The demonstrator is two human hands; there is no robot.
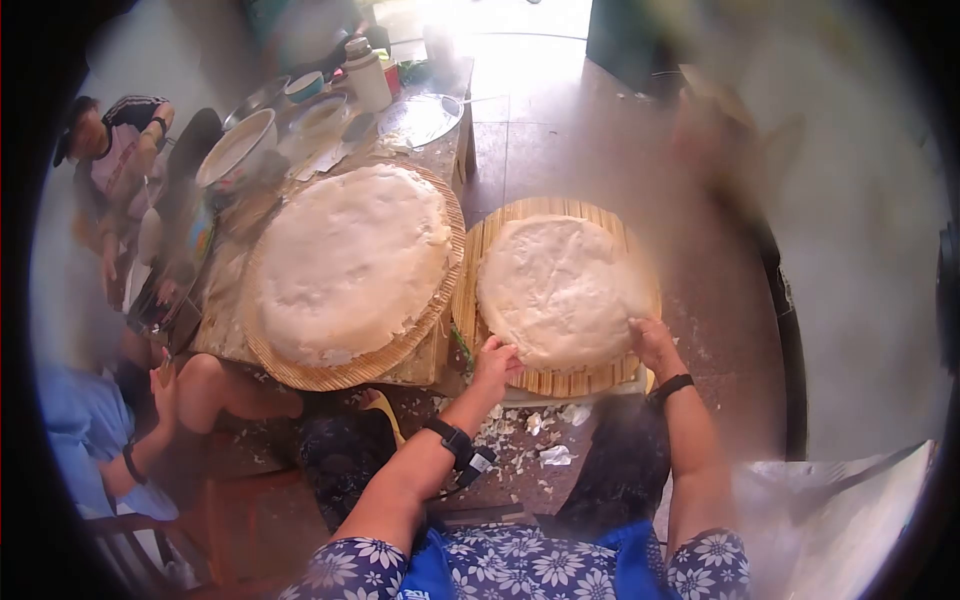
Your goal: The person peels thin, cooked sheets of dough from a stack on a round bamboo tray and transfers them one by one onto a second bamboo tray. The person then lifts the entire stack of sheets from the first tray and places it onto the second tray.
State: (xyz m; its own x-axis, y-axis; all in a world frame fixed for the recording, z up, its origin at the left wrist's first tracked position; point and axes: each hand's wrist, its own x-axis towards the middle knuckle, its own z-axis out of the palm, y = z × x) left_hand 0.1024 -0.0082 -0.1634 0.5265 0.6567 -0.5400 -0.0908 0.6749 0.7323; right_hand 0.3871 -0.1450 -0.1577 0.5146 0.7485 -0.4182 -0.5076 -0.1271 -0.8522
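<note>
A round, pale slab of dough (555,285) lies on a round slatted wooden board (628,232) in front of me. At the dough's near left edge, my left hand (496,364) has its fingers bent closed on the rim. My right hand (654,345) is at the near right edge, fingertips on the dough and fingers curled around its border. To the left, a larger pale dough sheet (345,265) covers most of another round slatted board (290,375); neither hand touches it.
The larger board rests on a wooden table (225,325). Behind it stand a thermos (366,78), a bowl (238,150) and a metal lid (420,120). Two other people sit at the left, one with a hand (162,385) near the table. White scraps (555,456) litter the floor.
</note>
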